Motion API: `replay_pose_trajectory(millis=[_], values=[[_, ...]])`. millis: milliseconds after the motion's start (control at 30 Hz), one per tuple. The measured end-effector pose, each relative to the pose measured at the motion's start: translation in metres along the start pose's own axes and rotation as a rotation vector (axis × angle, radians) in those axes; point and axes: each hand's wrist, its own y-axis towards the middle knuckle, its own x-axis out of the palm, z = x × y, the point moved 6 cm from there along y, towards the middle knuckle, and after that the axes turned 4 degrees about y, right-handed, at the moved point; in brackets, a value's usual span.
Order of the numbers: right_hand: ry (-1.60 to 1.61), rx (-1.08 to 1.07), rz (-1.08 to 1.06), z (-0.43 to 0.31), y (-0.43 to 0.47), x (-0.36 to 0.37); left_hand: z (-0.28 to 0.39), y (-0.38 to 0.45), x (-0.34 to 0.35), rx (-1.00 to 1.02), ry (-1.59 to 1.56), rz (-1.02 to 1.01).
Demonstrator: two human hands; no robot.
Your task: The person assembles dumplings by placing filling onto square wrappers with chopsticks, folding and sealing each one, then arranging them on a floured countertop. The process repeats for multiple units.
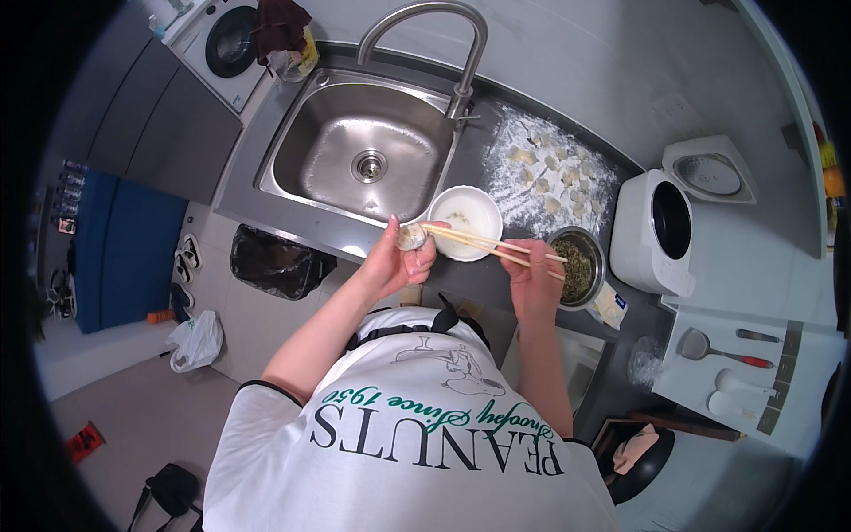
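On my left hand lies a small round dough wrapper, held between thumb and fingers. My right hand grips a pair of wooden chopsticks, whose tips touch the wrapper's edge. Beneath the chopsticks stands a white fluted bowl with a little pale liquid and some green bits in it. Beside my right hand is a steel bowl of chopped green filling. Beyond the bowls, dough pieces are scattered on the floured dark countertop. Whether filling lies on the wrapper I cannot tell.
A stainless steel sink with a tall faucet is at the left. At the right stands a white rice cooker with its lid raised, and a small packet touches the steel bowl. A black-lined bin stands below the counter edge.
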Motion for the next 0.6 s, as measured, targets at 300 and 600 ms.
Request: replay_pose_trajectory(millis=[300,600], values=[[-0.131,0.032,0.024,-0.013,-0.008,0.01,-0.004,0.006,0.011,-0.067,0.193,-0.048],[-0.077,0.031,-0.01,-0.027,-0.006,0.008,-0.01,0.008,0.02,-0.18,0.442,0.003]])
